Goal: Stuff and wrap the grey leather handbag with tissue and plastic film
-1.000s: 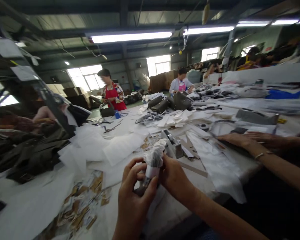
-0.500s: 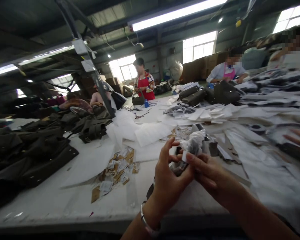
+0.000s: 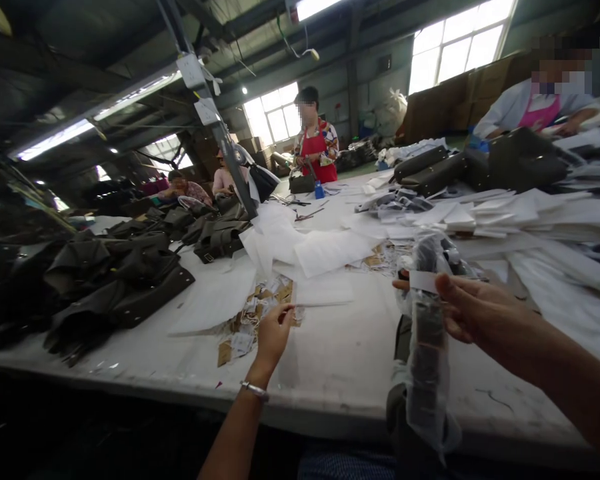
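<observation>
My right hand (image 3: 473,307) grips a dark strap (image 3: 427,353) wrapped in clear plastic. A small white strip (image 3: 423,281) lies across the strap beside my thumb. The strap hangs down past the table's front edge, with dark olive material (image 3: 403,373) beside it. To the left, my left hand (image 3: 274,333), with a silver bangle at the wrist, reaches over a pile of brown and white tags with strings (image 3: 240,330). Its thumb and forefinger are pinched together near a white sheet's edge; what lies between them is too small to make out.
Dark olive bags (image 3: 120,287) are heaped on the left of the white table (image 3: 340,360). White foam sheets (image 3: 330,250) lie mid-table; more sheets and dark bags (image 3: 525,160) crowd the right. A slanted metal post (image 3: 230,157) rises behind. Several co-workers sit or stand beyond.
My left hand has left the plastic-wrapped strap and moved left to the tags. My right hand still holds the strap, which now hangs stretched out. The view has shifted right.
</observation>
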Available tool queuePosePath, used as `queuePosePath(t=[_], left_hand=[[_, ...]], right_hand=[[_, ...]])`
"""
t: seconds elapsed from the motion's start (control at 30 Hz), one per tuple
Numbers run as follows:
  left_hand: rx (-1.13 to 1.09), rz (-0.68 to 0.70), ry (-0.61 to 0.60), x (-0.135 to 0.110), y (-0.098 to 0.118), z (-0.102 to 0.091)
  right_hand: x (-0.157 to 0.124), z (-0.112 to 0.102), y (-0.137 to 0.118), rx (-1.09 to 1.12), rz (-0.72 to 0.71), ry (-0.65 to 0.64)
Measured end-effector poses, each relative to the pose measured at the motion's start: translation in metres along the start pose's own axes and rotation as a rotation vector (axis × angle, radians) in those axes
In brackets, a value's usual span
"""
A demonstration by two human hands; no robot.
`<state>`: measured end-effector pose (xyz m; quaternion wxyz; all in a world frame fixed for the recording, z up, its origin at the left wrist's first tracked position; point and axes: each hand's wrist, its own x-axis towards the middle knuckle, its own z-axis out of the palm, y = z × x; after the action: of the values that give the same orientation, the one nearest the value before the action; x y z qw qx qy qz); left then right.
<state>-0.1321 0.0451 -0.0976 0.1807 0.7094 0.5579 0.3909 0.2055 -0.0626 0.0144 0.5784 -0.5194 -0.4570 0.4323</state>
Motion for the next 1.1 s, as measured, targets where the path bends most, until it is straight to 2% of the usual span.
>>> queuePosePath(t=[0.03,0.1,0.2,0.33,0.4,0.47,0.53,0.6,0.67,0.77,0.83,0.93,1.0,1.1], left_hand=[[0.055,-0.007,-0.036,0.003,-0.011,0.001],[0.160,-0.015,-0.115,0.008,-0.025,0.005],[0.286,-0.030,-0.232,0.014,-0.032,0.014],[0.355,-0.045,-0.335,0.023,-0.035,0.024],[0.336,-0.043,-0.353,0.028,-0.037,0.024],[0.283,-0.040,-0.340,0.035,-0.038,0.020],[0.198,-0.041,-0.291,0.043,-0.036,0.014],[0.077,-0.043,-0.231,0.052,-0.029,0.005],[-0.077,-0.040,-0.178,0.062,-0.016,-0.005],[-0.314,-0.028,-0.113,0.075,0.016,-0.019],[-0.437,-0.012,-0.081,0.081,0.045,-0.027],[-0.570,0.029,-0.088,0.085,0.094,-0.033],[-0.642,0.059,-0.128,0.084,0.126,-0.033],[-0.734,0.098,-0.215,0.079,0.171,-0.027]], right_hand=[[-0.002,-0.005,0.005,-0.001,0.072,-0.060],[-0.006,-0.016,0.012,-0.028,0.182,-0.087],[-0.011,-0.029,0.018,-0.122,0.207,-0.027],[-0.014,-0.039,0.021,-0.326,0.205,-0.063],[-0.014,-0.040,0.021,-0.376,0.163,-0.116],[-0.013,-0.039,0.021,-0.312,0.113,-0.214],[-0.012,-0.036,0.021,-0.226,0.072,-0.291],[-0.010,-0.033,0.021,-0.285,0.025,-0.294],[-0.008,-0.030,0.021,-0.522,-0.070,-0.184],[-0.006,-0.024,0.023,-0.857,-0.323,0.084],[-0.004,-0.019,0.026,-0.938,-0.509,0.246],[-0.001,-0.007,0.026,-0.976,-0.703,0.424],[0.003,0.003,0.022,-0.912,-0.805,0.420],[0.010,0.020,0.009,-0.673,-0.839,0.229]])
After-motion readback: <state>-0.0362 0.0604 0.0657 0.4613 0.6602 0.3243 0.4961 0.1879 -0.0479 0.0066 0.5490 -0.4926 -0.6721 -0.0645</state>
